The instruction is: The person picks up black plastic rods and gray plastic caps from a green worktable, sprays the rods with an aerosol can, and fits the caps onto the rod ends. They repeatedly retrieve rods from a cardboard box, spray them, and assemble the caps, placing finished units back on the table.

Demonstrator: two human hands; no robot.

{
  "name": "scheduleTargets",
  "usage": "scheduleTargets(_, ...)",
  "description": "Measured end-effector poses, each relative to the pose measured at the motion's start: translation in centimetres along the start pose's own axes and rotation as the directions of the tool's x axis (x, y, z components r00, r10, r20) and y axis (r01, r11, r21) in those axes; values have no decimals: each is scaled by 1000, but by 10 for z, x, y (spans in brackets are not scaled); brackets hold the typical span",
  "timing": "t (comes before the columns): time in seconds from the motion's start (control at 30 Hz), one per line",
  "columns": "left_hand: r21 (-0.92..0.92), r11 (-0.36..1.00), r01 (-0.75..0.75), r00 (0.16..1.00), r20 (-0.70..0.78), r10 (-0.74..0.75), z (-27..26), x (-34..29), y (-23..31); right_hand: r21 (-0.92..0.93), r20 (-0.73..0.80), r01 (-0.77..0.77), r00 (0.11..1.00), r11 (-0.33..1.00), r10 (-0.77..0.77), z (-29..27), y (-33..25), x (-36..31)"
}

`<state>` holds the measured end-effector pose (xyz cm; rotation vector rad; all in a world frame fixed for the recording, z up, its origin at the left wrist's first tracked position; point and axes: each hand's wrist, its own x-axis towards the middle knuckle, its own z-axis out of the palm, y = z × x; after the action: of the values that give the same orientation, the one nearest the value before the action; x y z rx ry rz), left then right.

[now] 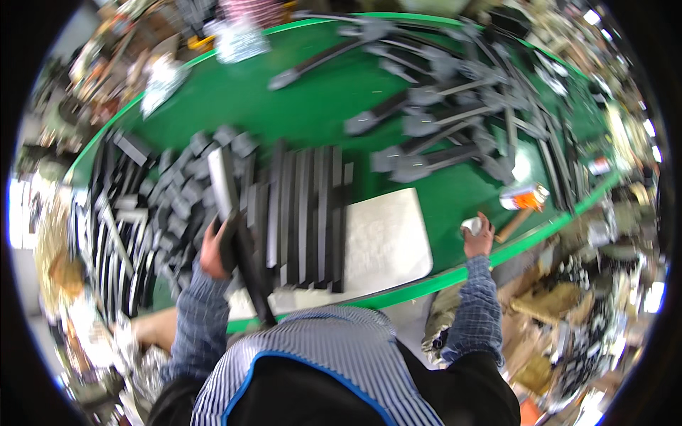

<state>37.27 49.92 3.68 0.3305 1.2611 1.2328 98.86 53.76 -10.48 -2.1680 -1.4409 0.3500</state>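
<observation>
My left hand (215, 250) is closed around a long dark bar (250, 273), which stands tilted over the near edge of the table. Its upper end, pale and shiny, reaches up past my fingers. Just right of it, a row of long black and grey bars (307, 213) lies side by side. My right hand (479, 240) has its fingers closed on a small white round object (471, 226) near the table's right front edge. Beside that hand are a wooden handle (513, 226) and an orange and white can (524, 197) on its side. Motion blurs fine detail.
Grey blocks (183, 192) are heaped on the green table (305, 106) at the left, beside more dark strips (121, 263). A white board (391, 238) lies centre front. Grey bracket-like parts (440, 113) crowd the far right. Plastic bags (238, 39) rest along the back edge.
</observation>
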Motion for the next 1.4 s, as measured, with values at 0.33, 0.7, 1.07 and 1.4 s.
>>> scheduleTargets(0.33,-518,851,84,973,225,40,-93,-52,16,-600,-144,-145,987,787,72,19,-103,-74)
scheduleTargets(0.7,-652,752,-99,992,-10,122,-98,-71,1,642,766,-200,113,740,-633,38,-409,-235)
scheduleTargets(1.07,909,282,-306,914,364,-182,-97,-175,13,787,617,287,-325,547,-717,48,-463,-234)
scheduleTargets(1.4,-174,897,-406,894,-280,350,-279,-176,62,239,416,892,262,383,-871,238,-550,-182)
